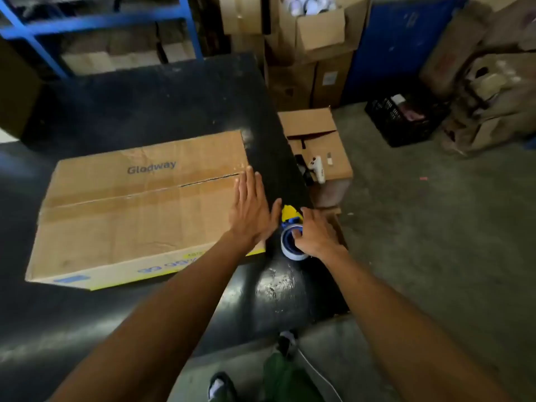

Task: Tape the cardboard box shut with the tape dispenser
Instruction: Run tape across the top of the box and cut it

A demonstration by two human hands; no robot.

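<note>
A large flat cardboard box printed "Glodway" lies on a black table, flaps closed, with a thin gap showing along the centre seam near its right end. My left hand rests flat, fingers spread, on the box's right end. Just to the right, on the table, sits the tape dispenser, blue with a yellow front and a roll of tape. My right hand is closed over the dispenser from the right, covering part of it.
The table's right edge runs just beside the dispenser. Below it on the concrete floor stands a small open carton with a white glue gun on it. Stacked cartons, a black crate and blue shelving fill the back.
</note>
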